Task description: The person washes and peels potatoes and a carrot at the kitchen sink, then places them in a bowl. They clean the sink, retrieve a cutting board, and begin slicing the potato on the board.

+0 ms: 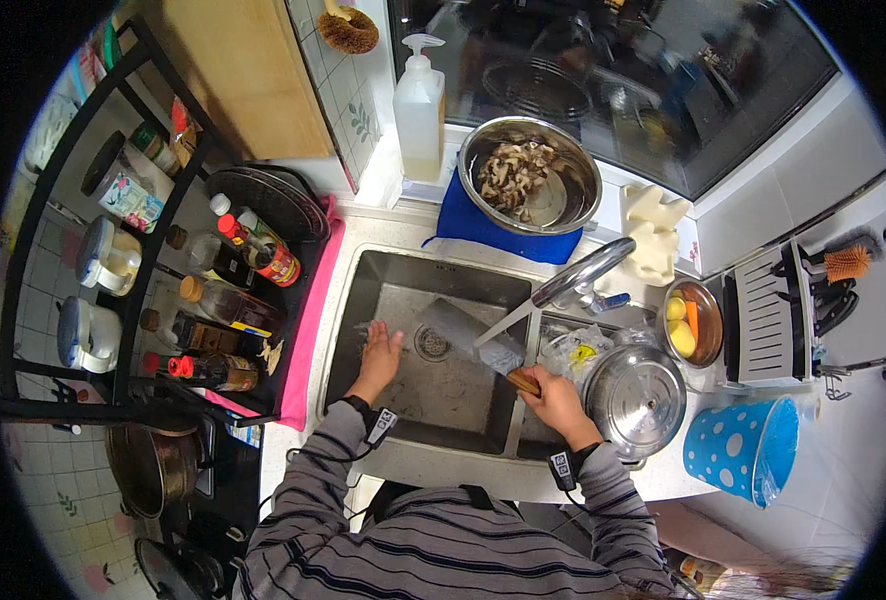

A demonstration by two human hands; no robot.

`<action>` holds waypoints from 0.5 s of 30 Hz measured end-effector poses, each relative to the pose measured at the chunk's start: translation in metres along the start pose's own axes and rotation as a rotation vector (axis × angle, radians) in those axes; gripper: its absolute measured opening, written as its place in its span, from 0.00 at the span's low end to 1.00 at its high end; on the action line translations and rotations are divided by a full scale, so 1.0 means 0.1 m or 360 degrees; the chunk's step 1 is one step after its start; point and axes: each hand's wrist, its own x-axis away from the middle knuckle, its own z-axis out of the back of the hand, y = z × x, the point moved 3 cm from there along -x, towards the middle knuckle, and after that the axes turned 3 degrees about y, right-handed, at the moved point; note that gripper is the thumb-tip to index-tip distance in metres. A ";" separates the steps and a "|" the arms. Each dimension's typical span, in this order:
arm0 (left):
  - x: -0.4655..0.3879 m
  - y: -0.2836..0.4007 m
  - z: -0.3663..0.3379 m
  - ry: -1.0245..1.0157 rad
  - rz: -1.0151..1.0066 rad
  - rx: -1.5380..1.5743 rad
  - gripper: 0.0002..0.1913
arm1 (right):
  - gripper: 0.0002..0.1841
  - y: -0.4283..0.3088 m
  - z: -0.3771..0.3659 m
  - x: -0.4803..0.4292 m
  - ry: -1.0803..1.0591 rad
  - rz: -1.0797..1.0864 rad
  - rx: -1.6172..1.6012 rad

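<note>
My right hand (557, 405) grips the wooden handle of a cleaver (454, 330), whose broad blade extends leftward over the large sink basin (450, 424). Water from the chrome faucet (589, 271) runs down onto the cleaver near the handle end of its blade. Over the basin's left side, my left hand (381, 352) is spread and holds nothing, with splashed water by its fingertips. A round drain (432, 343) shows between that hand and the blade.
Behind the sink, a steel bowl (480, 150) of sliced mushrooms rests on a blue cloth (499, 238). A pot lid (634, 401) and a bowl of potatoes and carrot (705, 330) lie right. Sauce bottles (259, 251) crowd the left rack; a dotted blue bin (735, 450) stands far right.
</note>
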 end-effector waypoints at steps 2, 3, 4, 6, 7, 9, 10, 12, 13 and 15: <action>0.05 0.03 0.14 0.0134 -0.0020 0.0329 0.31 | 0.19 0.03 -0.08 -0.05 -0.0041 -0.0107 -0.0546; 0.12 0.10 0.16 0.0124 -0.0076 0.0453 0.31 | 0.18 0.06 -0.14 -0.06 -0.0163 -0.0298 -0.0760; 0.22 0.20 0.15 0.0125 -0.0134 0.0575 0.31 | 0.17 0.09 -0.19 -0.10 -0.0288 -0.0487 -0.0972; 0.44 0.44 0.07 0.0041 -0.0274 0.0707 0.31 | 0.14 0.12 -0.29 -0.16 -0.0526 -0.0669 -0.1193; 0.56 0.63 -0.03 0.0032 -0.0467 0.0740 0.31 | 0.14 0.12 -0.33 -0.19 -0.0555 -0.0718 -0.1265; 0.69 1.00 -0.31 0.0037 -0.0728 0.0706 0.32 | 0.15 0.08 -0.42 -0.19 -0.0593 -0.0835 -0.1443; 0.74 1.13 -0.47 -0.0040 -0.0739 0.0613 0.33 | 0.16 0.07 -0.44 -0.18 -0.0584 -0.0864 -0.1466; 0.79 1.26 -0.71 -0.0055 -0.0822 0.0465 0.34 | 0.17 0.04 -0.48 -0.15 -0.0578 -0.0928 -0.1582; 0.79 1.30 -0.81 -0.0029 -0.0850 0.0376 0.34 | 0.18 0.04 -0.48 -0.14 -0.0565 -0.0925 -0.1572; 0.74 1.29 -0.93 0.0051 -0.0929 0.0332 0.35 | 0.18 0.05 -0.46 -0.08 -0.0561 -0.0967 -0.1593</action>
